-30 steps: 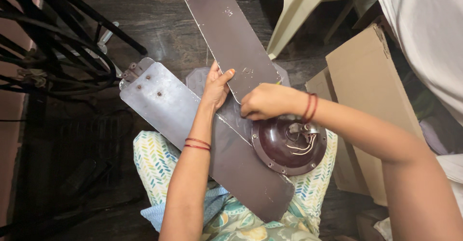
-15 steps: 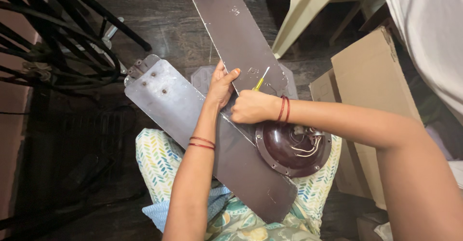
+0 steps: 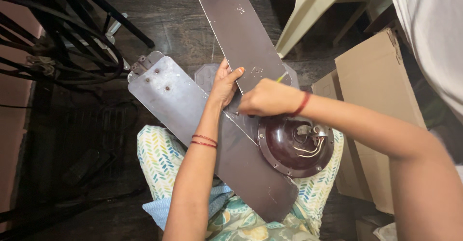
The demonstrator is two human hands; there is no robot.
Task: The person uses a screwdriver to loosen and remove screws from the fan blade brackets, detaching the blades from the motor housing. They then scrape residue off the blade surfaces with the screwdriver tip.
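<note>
A brown ceiling fan lies across my lap. Its round motor housing [image 3: 295,147] shows loose wires inside. One long blade [image 3: 238,28] runs away from me toward the top. A second blade [image 3: 178,101] lies across my knees with a bracket and screws at its far-left end. My left hand [image 3: 224,84] presses flat on the joint where the two blades overlap. My right hand [image 3: 267,97] is closed around a yellow-handled screwdriver [image 3: 280,78], only its tip end showing, working at the blade's base beside the motor.
Cardboard boxes [image 3: 374,84] stand at my right. A pale plastic chair [image 3: 313,9] is at the top right. Black metal tubing [image 3: 62,38] and cables fill the left side on a dark floor. A person's white garment [image 3: 434,33] hangs at the far right.
My right hand has slid left and down over the blade base, now hiding most of the yellow screwdriver. The left hand stays pressed on the blades.
</note>
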